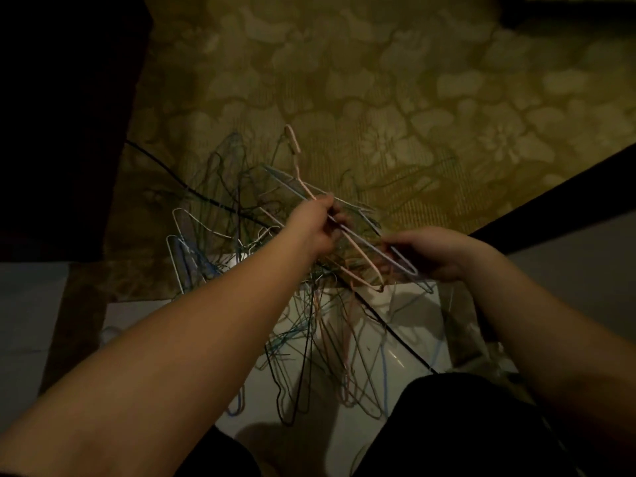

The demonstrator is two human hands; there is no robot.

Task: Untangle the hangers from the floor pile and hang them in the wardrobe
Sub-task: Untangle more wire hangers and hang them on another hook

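a person's left hand (311, 228) and right hand (435, 253) lift a few wire hangers (358, 241) clear of the tangled pile (275, 270) on the floor, in dim light. the fingers of the left hand pinch the wires near the middle of the lifted bunch, while the fingers of the right hand curl round its looped end, apparently so the two grips can pull the pink and pale blue frames apart from the rest. the held hangers run slantwise between the hands, the pink hook (292, 139) pointing away over the patterned rug (395, 98). the rest of the pile lies directly beneath the hands, spilling from the rug's edge onto pale floor tiles (172, 325). a dark cable (192, 192) runs through the heap. no wardrobe can be made out in the gloom.
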